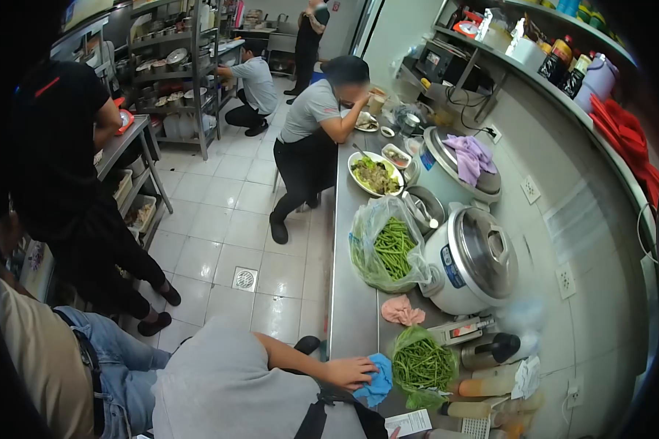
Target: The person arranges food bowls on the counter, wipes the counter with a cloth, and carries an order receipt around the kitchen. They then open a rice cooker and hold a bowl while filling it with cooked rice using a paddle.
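At the counter's near end, my left hand [350,372] rests with curved fingers on a crumpled blue cloth [376,380]. Just beyond the cloth, an open green plastic bag [426,366] is full of cut green beans. At the bottom edge a fingertip of my right hand [395,432] shows against a printed paper slip [411,422]; the rest of that hand is out of frame. A pink cloth [403,311] lies further along. Past it, a clear bag [365,252] holds more green beans beside a large white rice cooker [454,282].
The steel counter [348,322] carries a platter of food [375,174], a second cooker [436,172] and several bottles [483,386]. A co-worker [318,121] leans on its far part. Other people stand behind on the left; one crouches near shelving [198,73]. A wall shelf [520,62] hangs above.
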{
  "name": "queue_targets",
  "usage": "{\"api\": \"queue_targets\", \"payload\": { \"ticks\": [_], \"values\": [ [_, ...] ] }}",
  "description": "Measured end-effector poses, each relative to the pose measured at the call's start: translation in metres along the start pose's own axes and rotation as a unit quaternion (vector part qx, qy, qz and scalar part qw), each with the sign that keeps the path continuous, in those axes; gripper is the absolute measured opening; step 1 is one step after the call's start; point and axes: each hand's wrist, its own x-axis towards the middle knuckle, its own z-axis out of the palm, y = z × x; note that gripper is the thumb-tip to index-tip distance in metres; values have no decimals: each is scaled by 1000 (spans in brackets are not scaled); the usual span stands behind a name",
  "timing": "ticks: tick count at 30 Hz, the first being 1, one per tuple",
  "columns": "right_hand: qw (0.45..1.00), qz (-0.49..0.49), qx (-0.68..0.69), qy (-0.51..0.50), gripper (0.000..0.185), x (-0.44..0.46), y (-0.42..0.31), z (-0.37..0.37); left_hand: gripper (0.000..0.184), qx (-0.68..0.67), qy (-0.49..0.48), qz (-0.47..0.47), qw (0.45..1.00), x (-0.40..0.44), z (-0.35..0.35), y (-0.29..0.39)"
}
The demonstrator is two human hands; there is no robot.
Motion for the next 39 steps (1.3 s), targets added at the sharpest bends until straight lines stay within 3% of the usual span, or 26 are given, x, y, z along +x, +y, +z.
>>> {"api": "queue_targets", "payload": {
  "ticks": [4,7,22,27,29,34,39],
  "values": [
    [996,-27,44,76,35,5,-4,2,30,23,-18,-7,1000,3,-5,2],
    [999,51,8,3,36,0,9,8,34,22,3,4,1000,4,-10,8],
    [997,-11,61,-51,35,14,-12,48,32,24,-27,-18,999,4,-4,3],
    [997,-16,44,-60,35,-12,49,65,33,7,-50,-34,998,5,-5,1],
    [997,-23,37,-62,35,-50,145,95,33,-4,-43,-34,998,6,-7,1],
    [996,-33,13,-80,35,-69,190,78,32,-36,-29,-41,998,9,-17,8],
    [995,-21,-6,-94,35,-29,100,46,28,-54,-20,-37,998,11,-14,4]
  ]
}}
